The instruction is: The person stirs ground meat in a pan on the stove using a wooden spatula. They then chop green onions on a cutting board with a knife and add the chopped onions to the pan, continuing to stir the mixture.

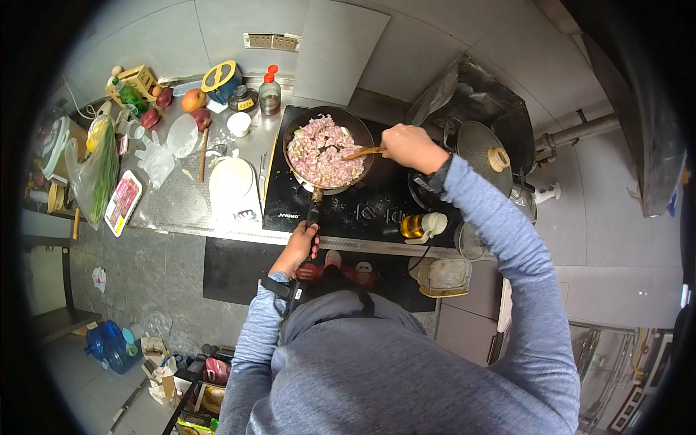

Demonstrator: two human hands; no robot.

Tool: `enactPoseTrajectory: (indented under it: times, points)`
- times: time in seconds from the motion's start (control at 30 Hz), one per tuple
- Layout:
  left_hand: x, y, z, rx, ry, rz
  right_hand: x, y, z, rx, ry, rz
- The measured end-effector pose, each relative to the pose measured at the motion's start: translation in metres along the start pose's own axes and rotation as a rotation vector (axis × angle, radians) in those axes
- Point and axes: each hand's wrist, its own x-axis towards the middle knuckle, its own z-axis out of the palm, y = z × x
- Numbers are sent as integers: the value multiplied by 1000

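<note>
On the black gas cooktop (pixel 337 217) sits a dark frying pan (pixel 365 124) full of pale pink minced meat (pixel 324 142) mixed with chopped bits. My left hand (pixel 300 244) is closed around the pan's handle (pixel 314 209), which points towards me. Above the right side of the pan, my right hand (pixel 408 145) grips a wooden spatula (pixel 363 153). The spatula's tip is among the meat. Whether the burner under the pan is lit cannot be told.
An oil dispenser (pixel 423 226) stands at the cooktop's front right. Behind my right forearm is a lidded pot (pixel 484 149). A white kitchen scale (pixel 234 187) lies left of the cooktop; a sauce bottle (pixel 269 97) and jar (pixel 243 99) stand further back. Green stalks (pixel 105 174) lie at far left.
</note>
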Motion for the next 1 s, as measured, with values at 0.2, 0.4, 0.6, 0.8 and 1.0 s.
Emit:
enactPoseTrajectory:
  times: [0.2,0.4,0.6,0.8,1.0]
  points:
    - [-3,1,1,-6,14,-6,-11,-1,-14,27,-222,7]
    - [-1,1,0,-15,3,-4,5,-10,23,202,85,73]
    - [-5,4,3,4,13,-3,42,-5,36,292,156,144]
    - [-7,7,6,-3,11,-12,50,-33,53,297,138,149]
    - [-6,5,8,4,14,-9,8,-28,29,-14,205,-128]
